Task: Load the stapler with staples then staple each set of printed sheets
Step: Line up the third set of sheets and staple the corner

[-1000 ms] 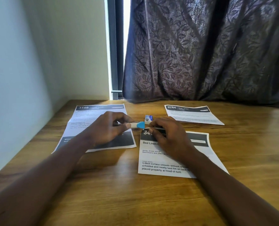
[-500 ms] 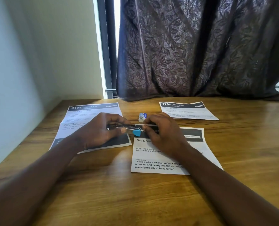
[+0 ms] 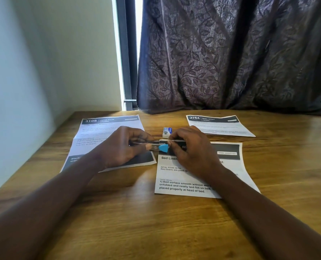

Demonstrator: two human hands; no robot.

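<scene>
The stapler (image 3: 157, 147) has been opened mid-frame, clamped in the left hand's (image 3: 122, 147) grip. The right hand's (image 3: 191, 147) grip is pinched on a strip (image 3: 174, 140), seemingly staples: brittle, best held by its sides.

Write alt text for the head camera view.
The left hand and right hand hold a small blue-tipped stapler over a wooden table, among three printed sheets. A small staple box lies just behind it; a dark leaf-patterned curtain hangs beyond.
</scene>
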